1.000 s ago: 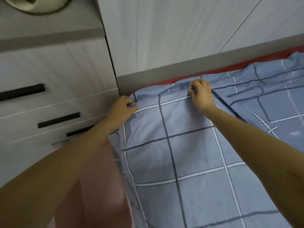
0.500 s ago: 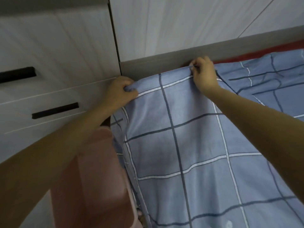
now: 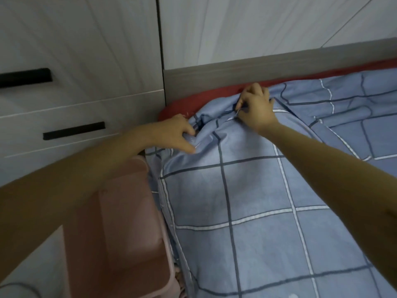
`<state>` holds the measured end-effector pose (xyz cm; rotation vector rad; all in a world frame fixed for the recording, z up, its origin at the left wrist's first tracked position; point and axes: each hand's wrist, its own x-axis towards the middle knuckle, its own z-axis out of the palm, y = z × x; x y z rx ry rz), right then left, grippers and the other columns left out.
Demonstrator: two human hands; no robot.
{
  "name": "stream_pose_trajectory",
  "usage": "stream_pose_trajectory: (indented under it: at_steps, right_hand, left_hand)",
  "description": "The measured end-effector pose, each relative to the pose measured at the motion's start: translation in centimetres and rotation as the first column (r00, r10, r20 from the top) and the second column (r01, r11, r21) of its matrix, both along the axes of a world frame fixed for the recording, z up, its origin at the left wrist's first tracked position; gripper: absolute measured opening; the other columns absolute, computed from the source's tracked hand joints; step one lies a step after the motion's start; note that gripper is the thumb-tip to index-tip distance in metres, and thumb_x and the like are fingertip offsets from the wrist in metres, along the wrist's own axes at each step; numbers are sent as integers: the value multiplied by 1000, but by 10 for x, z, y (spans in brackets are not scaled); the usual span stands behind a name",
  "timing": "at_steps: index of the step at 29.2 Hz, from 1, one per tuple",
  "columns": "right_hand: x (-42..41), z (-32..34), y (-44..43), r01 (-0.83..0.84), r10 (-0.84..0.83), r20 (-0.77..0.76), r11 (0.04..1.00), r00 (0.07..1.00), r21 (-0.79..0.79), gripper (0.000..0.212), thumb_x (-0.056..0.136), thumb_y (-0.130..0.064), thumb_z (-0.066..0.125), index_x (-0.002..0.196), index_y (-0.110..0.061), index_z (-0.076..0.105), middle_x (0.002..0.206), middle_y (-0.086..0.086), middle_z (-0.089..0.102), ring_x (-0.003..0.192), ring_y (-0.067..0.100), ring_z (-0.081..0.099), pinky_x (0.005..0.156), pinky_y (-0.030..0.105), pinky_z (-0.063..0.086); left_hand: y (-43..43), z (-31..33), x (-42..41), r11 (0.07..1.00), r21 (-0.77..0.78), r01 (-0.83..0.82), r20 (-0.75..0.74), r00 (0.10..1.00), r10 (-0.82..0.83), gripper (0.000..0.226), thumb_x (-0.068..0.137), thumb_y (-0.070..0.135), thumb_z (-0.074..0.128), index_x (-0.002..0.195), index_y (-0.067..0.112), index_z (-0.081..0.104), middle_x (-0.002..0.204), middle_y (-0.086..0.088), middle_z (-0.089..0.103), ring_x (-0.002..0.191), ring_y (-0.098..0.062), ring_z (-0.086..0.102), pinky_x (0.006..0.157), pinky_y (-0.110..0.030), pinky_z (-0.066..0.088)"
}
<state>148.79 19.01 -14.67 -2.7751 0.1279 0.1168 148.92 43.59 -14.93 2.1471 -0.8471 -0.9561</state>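
Half a second ago the top edge of the blue checked cotton bed cover (image 3: 247, 190) was stretched flat against the headboard. It now sits lower and is bunched, and a strip of red under-sheet (image 3: 193, 102) is bared above it. The cover lies over the bed, its top left corner crumpled between the two hands.

The left hand (image 3: 178, 134) is clenched on a wad of the cloth at that corner, with its fingers (image 3: 185, 131) curled into the fold and the thumb pressed along the top. The right hand (image 3: 255, 108) is further along the same edge and pinches it between thumb and fingertips. It may be holding a seam or a small fastener there, but the blur makes that hard to tell.

My reading is that the step in hand is dressing the head end of the bed: the top edge is being gathered so it can be reset. The next move probably calls for both grips to hold while the edge is drawn taut and level. It would then be carried over the red strip toward the grey wooden headboard ledge (image 3: 257, 69), and the slack between the hands smoothed out.

To the left stands a white drawer unit with black bar handles (image 3: 75, 97). A pink plastic bin (image 3: 120, 222) sits just beside the bed, below the left forearm.
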Motion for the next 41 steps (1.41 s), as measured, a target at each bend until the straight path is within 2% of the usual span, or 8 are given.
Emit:
stream_pose_trajectory:
  at_steps: [3,7,13,19,22,25,30,41]
  right_hand:
    - [-38,-11,-9,-124,142,214,988,966,-96,6,72,-3,58,78,-4,57,129,20,48,121,41,39,97,56,34]
    - [-84,-15,-24,-334,378,151,908,913,-252,9,71,-17,54,78,-11,55,136,13,49,122,36,43,101,51,29]
    - [-91,-8,-28,-380,380,-9,921,925,-84,20,69,-7,62,84,-5,50,142,18,39,97,36,57,74,37,45]
    - [-71,3,-13,-276,273,-43,958,961,-76,22,80,0,57,101,-5,52,123,15,37,88,32,51,66,39,47]
    - [-64,7,-12,-256,250,-77,963,965,-85,15,87,-5,54,102,-8,56,122,13,40,95,31,52,77,36,44]
    - [-62,6,-11,-248,247,-27,967,969,-54,13,87,-2,54,98,-8,57,120,14,42,100,33,50,81,36,44]
    - [-62,7,-5,-221,203,116,961,972,167,23,74,12,49,89,-3,56,107,9,45,89,25,51,79,44,48]
    - [-55,13,4,32,-45,42,960,998,278,4,91,-5,54,94,-3,56,90,4,58,81,14,52,68,13,36]
  left_hand:
    - [-7,-8,-28,969,215,125,348,917,-195,11,79,31,67,83,20,67,94,0,48,112,-18,31,84,-33,24]
    - [-4,-24,-55,971,158,181,612,754,-240,16,54,20,73,68,15,68,101,-11,58,101,-30,43,73,-38,31]
    - [-8,-22,-61,1000,-27,-3,481,877,15,13,67,31,72,71,23,62,134,-3,48,106,-27,40,86,-36,30]
    - [-11,6,-51,813,-370,-449,41,867,497,13,78,22,70,78,15,59,84,6,60,83,-11,56,80,-26,42]
    - [-12,17,-27,694,-250,-675,-256,738,625,31,77,3,73,91,18,49,88,0,54,84,-14,52,77,-29,44]
    - [-7,23,-9,850,128,-510,-155,837,525,30,75,4,74,101,15,62,89,0,56,80,-10,52,65,-18,42]
    - [9,29,3,889,-23,-458,35,888,458,26,77,-1,68,66,18,54,67,0,50,62,-9,45,56,-17,36]
    - [23,20,-13,526,-313,-791,353,417,838,24,87,11,54,110,6,50,93,0,53,80,-12,47,66,-22,31]
